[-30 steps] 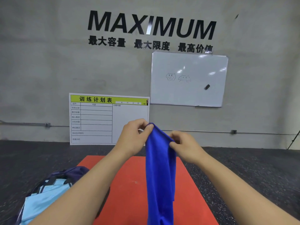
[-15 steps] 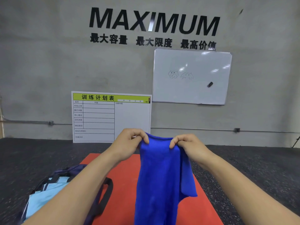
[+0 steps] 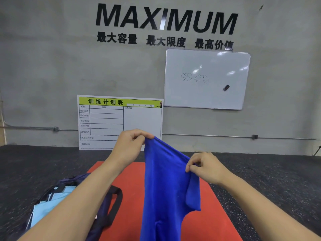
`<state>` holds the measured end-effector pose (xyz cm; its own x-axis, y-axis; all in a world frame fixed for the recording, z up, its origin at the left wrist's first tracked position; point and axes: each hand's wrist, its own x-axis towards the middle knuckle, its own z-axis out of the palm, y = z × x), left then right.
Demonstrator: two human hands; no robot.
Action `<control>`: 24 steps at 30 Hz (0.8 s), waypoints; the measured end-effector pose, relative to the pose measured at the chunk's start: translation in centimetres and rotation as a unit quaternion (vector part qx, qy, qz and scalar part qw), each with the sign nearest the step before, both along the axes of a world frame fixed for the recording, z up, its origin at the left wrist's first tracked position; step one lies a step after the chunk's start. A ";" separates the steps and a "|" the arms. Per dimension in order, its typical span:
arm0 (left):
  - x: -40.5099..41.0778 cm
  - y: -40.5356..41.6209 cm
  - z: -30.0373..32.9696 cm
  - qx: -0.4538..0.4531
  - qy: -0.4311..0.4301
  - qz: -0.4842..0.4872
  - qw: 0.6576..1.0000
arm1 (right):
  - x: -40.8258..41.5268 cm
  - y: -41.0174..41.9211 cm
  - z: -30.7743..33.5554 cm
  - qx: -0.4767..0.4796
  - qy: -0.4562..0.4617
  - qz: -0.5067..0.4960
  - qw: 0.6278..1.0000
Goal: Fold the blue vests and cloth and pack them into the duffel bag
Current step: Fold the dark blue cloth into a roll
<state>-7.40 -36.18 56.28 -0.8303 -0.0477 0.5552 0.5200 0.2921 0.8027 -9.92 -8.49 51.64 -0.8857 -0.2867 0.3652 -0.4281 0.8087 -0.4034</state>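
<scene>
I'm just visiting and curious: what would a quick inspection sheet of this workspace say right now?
Surface: red mat lying on dark speckled floor.
Job's things: blue cloth held up, hanging over the mat; duffel bag open at the mat's left edge, light blue fabric inside.
Clutter: nothing seen.
Grippers: left hand pinches the cloth's top edge; right hand pinches it lower, to the right.
Cables: thin conduit running along the wall base.
Surroundings: concrete wall with MAXIMUM lettering, whiteboard, training chart.
</scene>
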 end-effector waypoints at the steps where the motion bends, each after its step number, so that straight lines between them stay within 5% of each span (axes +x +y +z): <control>1: 0.0 -0.2 0.1 0.001 0.004 0.007 1.000 | 0.1 0.1 -0.1 0.013 0.001 -0.009 1.000; 11: -0.7 -1.8 0.1 0.016 0.019 0.088 0.996 | 0.1 1.3 -1.5 0.066 0.065 -0.072 0.993; 15: -0.8 -2.9 0.0 -0.004 0.018 0.100 0.995 | 0.3 2.2 -1.2 -0.105 0.002 -0.005 0.994; 19: -0.5 -3.7 -0.1 -0.011 0.010 0.111 0.994 | 0.9 2.5 -0.8 -0.337 -0.116 0.055 0.933; 24: -0.6 -4.5 -0.4 -0.019 -0.003 0.122 0.992 | 1.7 2.9 0.1 -0.441 -0.211 0.031 0.872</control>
<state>-7.98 -40.65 55.83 -0.7993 -0.2276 0.5562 0.4255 0.4392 0.7912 -8.25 -5.63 51.71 -0.9873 -0.1123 0.1125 -0.1224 0.0848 -0.9889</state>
